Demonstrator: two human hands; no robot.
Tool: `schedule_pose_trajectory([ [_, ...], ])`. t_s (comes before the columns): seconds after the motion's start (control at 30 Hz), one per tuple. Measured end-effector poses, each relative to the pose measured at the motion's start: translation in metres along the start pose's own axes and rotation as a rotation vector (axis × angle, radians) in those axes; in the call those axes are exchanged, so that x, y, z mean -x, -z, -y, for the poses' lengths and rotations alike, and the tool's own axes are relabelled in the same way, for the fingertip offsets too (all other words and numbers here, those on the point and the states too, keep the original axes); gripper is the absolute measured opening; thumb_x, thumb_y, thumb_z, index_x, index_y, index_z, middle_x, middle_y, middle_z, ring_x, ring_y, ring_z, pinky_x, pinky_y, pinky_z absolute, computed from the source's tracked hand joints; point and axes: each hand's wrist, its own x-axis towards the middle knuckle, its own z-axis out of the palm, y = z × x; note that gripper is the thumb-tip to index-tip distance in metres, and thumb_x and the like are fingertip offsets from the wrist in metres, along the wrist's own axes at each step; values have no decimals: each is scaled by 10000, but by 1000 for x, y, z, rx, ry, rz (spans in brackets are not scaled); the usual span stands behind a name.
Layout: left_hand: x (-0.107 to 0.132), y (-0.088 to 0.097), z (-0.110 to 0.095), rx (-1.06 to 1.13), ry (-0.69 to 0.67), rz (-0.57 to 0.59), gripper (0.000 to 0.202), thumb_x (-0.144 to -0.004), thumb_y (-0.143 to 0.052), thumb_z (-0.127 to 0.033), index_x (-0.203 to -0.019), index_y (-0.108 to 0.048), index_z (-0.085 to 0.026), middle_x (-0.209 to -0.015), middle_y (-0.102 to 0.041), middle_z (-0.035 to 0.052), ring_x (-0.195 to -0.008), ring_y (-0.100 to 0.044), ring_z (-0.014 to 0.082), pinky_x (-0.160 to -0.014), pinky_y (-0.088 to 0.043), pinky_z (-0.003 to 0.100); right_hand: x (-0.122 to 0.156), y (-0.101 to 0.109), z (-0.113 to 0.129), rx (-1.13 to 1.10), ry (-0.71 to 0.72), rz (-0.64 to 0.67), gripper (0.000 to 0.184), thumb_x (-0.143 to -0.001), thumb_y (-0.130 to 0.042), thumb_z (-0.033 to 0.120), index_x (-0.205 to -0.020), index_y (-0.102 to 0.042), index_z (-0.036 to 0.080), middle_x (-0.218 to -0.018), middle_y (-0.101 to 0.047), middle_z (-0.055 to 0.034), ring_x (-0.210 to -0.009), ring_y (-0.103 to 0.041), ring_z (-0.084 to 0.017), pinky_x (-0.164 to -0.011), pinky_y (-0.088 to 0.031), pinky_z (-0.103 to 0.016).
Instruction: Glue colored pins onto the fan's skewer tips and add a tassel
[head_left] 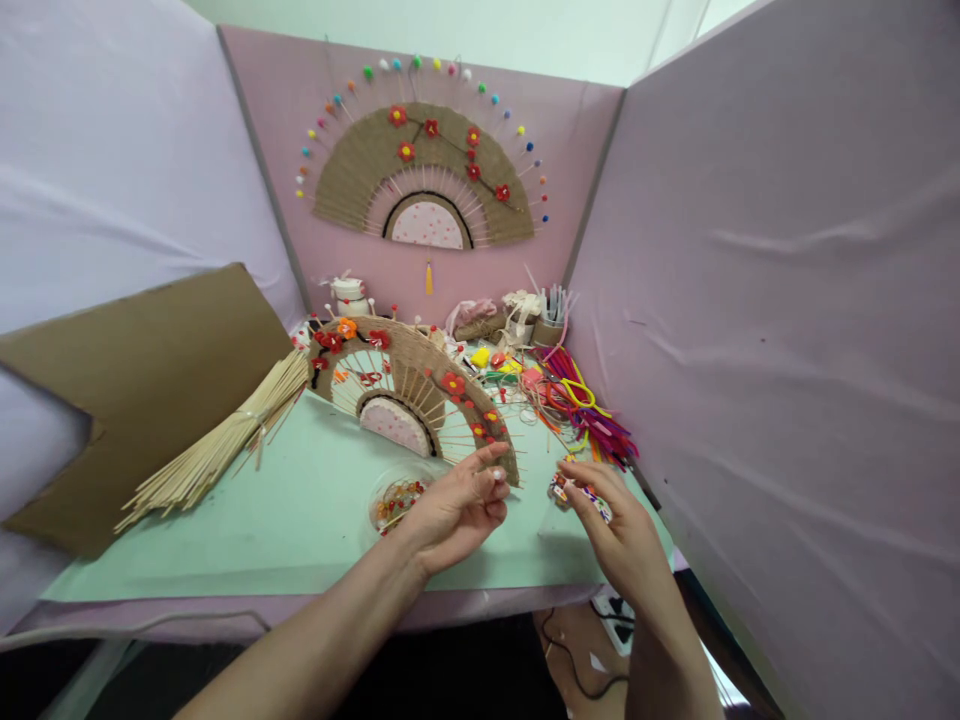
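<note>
My left hand (466,505) is turned partly palm up over the table, in front of the right end of the decorated fan (409,345). Its thumb and fingers are closed around a tiny pale thing (499,476), too small to name. To its right, my right hand (616,515) has thumb and fingertips brought close together; what they hold, if anything, cannot be made out. Behind those fingers lies a small item with a colourful pattern (596,502), partly hidden. A clear round container (375,505) with red and orange bead-like pieces stands beside my left forearm.
A bundle of thin sticks (217,440) and cut cardboard (157,360) lie at left. Coloured pipe cleaners (600,420), clay-like yellow lumps (481,356) and a cup of glue sticks (551,325) are at back right. Another fan (352,165) hangs on the rear panel. Fabric-covered panels enclose the table.
</note>
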Motion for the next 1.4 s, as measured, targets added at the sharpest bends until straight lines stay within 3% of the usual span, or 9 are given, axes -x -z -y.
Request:
schedule_pose_trajectory([
  [0.1, 2, 0, 6, -10, 49, 17, 562, -622, -861, -170, -1119, -603, -131, -714, -533, -34, -604, -463, 35, -573, -342, 161, -12, 3, 33, -320, 89, 71, 215, -915, -538, 350, -912, -716, 231, -902, -651, -60, -884, -599, -191, -800, -475, -328],
  [0.2, 3, -1, 9, -29, 93, -5, 539, -623, -857, -155, -1100, -607, -129, -727, -546, -26, -611, -480, 35, -565, -340, 155, -25, 1, 50, -415, 102, 180, 184, -891, -591, 342, -873, -735, 230, -844, -637, -37, -817, -590, -165, -755, -465, -302],
  [0.37, 1, 1, 11, -56, 132, -24, 561, -590, -875, -154, -1084, -609, -130, -765, -573, -9, -617, -500, 37, -568, -354, 153, -37, 3, 51, -425, 70, 390, 176, -877, -619, 330, -821, -745, 221, -816, -628, -23, -785, -573, -143, -745, -452, -279],
  [0.57, -3, 3, 17, -94, 147, -24, 541, -598, -872, -165, -1073, -614, -133, -727, -566, -12, -607, -496, 42, -557, -350, 156, -41, 8, 48, -462, 28, 478, 160, -843, -653, 342, -793, -752, 227, -773, -597, -3, -744, -557, -130, -688, -442, -260],
  [0.83, -6, 2, 21, -100, 127, -34, 595, -536, -908, -239, -1043, -617, -128, -715, -549, -23, -609, -484, 42, -557, -340, 162, -39, 0, 41, -588, -73, 446, 158, -773, -722, 345, -721, -742, 197, -720, -594, 1, -719, -552, -132, -679, -440, -266],
  [1.13, -10, -1, 25, -111, -5, -117, 498, -594, -878, -252, -1011, -623, -160, -717, -509, -35, -605, -436, 44, -561, -315, 177, -28, -18, 38, -764, -106, 223, 117, -732, -757, 325, -694, -737, 216, -703, -606, 2, -706, -557, -137, -692, -452, -282],
  [1.4, -10, -1, 27, -39, -15, -84, 435, -621, -857, -319, -972, -665, -149, -742, -522, -22, -644, -444, 64, -595, -354, 189, -21, -41, 32, -935, -171, 151, 127, -762, -716, 320, -728, -699, 199, -767, -644, -10, -742, -587, -142, -711, -484, -278],
])
